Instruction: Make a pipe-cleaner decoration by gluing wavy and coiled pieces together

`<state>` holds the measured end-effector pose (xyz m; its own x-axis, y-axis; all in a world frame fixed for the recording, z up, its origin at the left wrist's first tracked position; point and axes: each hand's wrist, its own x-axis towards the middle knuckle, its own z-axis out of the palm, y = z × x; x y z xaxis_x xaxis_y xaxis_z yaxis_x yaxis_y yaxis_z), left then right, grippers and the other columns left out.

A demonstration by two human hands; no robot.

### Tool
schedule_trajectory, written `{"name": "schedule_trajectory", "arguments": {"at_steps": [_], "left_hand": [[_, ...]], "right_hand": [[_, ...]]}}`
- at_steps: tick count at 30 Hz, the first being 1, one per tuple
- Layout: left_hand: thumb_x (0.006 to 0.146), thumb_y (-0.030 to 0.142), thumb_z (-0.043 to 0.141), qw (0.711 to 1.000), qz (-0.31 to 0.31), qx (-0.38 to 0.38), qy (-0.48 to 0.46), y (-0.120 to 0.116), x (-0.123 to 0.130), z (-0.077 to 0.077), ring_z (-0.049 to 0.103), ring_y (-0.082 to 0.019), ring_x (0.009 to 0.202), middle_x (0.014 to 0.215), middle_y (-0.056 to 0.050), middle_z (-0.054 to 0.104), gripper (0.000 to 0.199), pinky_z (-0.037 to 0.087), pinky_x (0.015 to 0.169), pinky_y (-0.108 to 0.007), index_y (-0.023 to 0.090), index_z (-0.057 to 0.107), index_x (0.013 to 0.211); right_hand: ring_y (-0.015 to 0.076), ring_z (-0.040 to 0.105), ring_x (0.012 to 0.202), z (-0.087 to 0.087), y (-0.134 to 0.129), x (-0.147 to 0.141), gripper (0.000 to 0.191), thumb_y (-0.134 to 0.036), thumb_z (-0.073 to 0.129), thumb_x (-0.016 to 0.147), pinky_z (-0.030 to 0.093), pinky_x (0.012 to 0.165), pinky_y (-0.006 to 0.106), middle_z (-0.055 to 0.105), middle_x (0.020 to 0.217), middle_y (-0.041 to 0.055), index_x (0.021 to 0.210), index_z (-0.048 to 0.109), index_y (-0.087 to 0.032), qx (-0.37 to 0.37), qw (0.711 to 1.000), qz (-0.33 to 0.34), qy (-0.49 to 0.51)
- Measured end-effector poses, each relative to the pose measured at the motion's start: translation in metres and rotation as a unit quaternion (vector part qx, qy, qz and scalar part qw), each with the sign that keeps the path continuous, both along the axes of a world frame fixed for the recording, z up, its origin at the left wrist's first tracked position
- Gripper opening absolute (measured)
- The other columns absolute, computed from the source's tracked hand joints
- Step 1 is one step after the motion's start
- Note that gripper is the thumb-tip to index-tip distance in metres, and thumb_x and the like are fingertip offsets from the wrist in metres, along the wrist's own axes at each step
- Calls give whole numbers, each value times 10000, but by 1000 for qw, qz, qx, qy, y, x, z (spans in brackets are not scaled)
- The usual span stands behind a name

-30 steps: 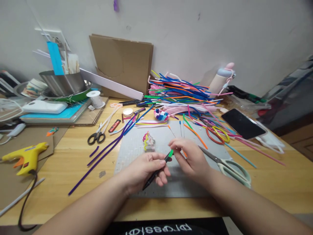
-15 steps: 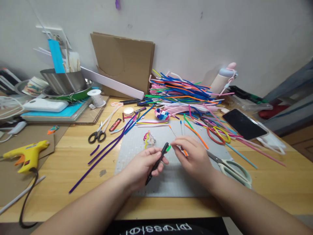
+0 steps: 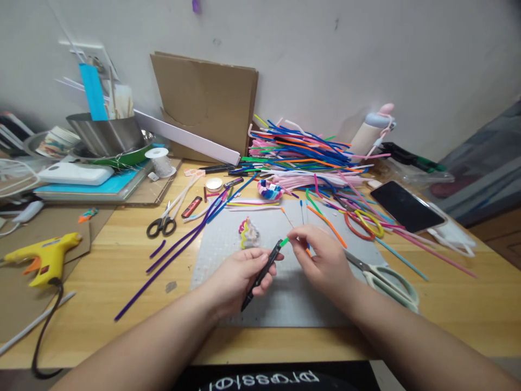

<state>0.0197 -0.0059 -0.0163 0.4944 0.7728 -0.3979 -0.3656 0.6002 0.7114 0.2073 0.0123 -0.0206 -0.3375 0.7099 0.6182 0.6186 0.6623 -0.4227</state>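
Observation:
My left hand [image 3: 252, 271] is wrapped round a black pen [image 3: 262, 277], which slants with its upper end up and to the right. At that upper end sits a short green pipe cleaner [image 3: 284, 242]. The fingertips of my right hand [image 3: 321, 252] pinch the green piece's free end. Both hands are above a grey cutting mat [image 3: 285, 309]. Just beyond them on the mat lies a small shape of bent pink, yellow and white pipe cleaners [image 3: 248, 233]. Orange and blue-tipped thin pieces lie partly hidden behind my right hand.
Pale green scissors [image 3: 391, 285] lie right of my right hand. Black-handled scissors [image 3: 161, 227], purple pipe cleaners [image 3: 163, 277] and a yellow glue gun [image 3: 49, 258] are to the left. Behind is a pipe cleaner pile [image 3: 305, 152]; a phone [image 3: 407, 206] rests at right.
My right fingers have come to the green piece and now pinch it, and it looks straighter against the pen. The left hand holds the pen in nearly the same place.

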Motion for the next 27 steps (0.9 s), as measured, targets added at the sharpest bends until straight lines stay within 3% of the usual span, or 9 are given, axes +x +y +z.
{"name": "schedule_trajectory", "arguments": {"at_steps": [6, 16, 22, 27], "left_hand": [[740, 132, 620, 1000, -7, -17, 4, 0, 0, 0, 473, -65, 525, 721, -40, 564, 165, 282, 400, -157, 90, 605, 899], [726, 160, 645, 999, -25, 20, 29, -1, 0, 0, 490, -72, 529, 751, -47, 623, 280, 272, 398, -155, 142, 481, 952], [695, 162, 638, 998, -35, 37, 24, 0, -1, 1, 468, -68, 523, 749, -41, 613, 279, 242, 400, -160, 138, 490, 931], [768, 264, 623, 998, -38, 37, 29, 0, -1, -1, 474, -70, 527, 751, -48, 606, 226, 243, 399, -164, 130, 507, 908]], "right_hand": [[196, 621, 873, 1, -3, 1, 195, -75, 494, 870, 415, 731, 338, 692, 940, 66, 1001, 575, -194, 69, 992, 57, -85], [195, 626, 871, 1, 1, 2, 179, -78, 480, 882, 411, 732, 333, 698, 928, 61, 976, 586, -188, 52, 993, 42, -95], [190, 598, 868, 0, 1, 1, 181, -68, 487, 877, 398, 723, 324, 681, 968, 77, 978, 598, -169, 62, 990, 63, -108], [188, 564, 799, 1, -1, 0, 199, -72, 457, 893, 379, 679, 318, 676, 966, 84, 981, 613, -159, 88, 983, 82, -137]]}}
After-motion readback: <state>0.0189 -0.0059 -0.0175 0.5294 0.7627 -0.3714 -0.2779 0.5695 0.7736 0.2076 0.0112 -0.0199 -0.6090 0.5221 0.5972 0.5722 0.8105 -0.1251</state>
